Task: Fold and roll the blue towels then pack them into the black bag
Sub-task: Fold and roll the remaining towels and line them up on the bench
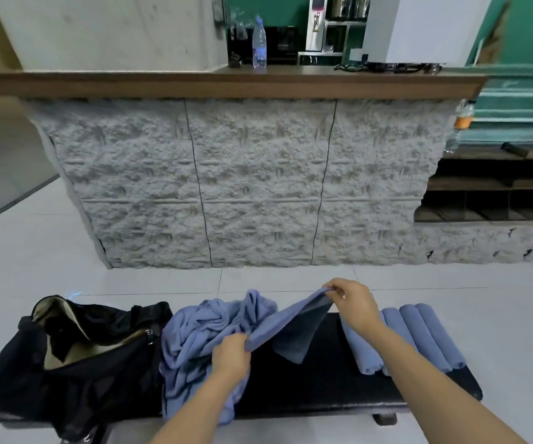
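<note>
Noting layout: black bag [66, 354] lies open at the table's [322, 389] left end, with the loose towel pile [194, 331] touching it. My left hand [230, 355] grips the held towel [290, 315] at its near edge, fingers curled. The towel's long axis rises far-right to my right hand [353, 304], which is higher and pinches a corner. Rolled towels [431, 338] lie right. Judgement: lay it flat mid-table next.
</note>
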Available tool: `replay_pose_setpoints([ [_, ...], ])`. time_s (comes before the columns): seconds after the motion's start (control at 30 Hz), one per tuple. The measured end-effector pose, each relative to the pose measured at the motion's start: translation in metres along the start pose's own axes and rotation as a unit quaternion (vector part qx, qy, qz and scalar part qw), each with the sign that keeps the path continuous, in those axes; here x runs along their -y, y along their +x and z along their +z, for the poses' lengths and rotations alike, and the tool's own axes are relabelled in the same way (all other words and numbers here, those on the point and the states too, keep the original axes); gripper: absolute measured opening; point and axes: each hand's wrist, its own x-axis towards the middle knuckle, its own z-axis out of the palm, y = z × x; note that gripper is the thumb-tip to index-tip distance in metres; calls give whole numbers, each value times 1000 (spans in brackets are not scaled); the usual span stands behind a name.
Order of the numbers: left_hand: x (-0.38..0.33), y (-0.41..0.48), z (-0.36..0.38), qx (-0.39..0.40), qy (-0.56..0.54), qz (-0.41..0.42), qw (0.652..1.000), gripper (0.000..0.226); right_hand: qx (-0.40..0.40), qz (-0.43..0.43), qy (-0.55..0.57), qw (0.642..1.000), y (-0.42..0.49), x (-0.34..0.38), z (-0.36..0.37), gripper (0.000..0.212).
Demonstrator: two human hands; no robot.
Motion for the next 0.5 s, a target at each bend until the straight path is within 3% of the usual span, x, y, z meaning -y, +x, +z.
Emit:
replay_pose_setpoints([
  [0.1,10,1,3,38,33,-2,999,36,10,20,-1,1000,4,-16,-8,30],
  [0.23,17,3,13,104,45,67,991,33,28,37,8,999,2,-39,9,32],
  [0.37,24,5,8,95,21,94,991,40,30,65,25,997,-1,-53,30,28],
  [0.5,18,5,-4,43,-73,108,991,31,81,48,-198,976,2,-42,57,35],
])
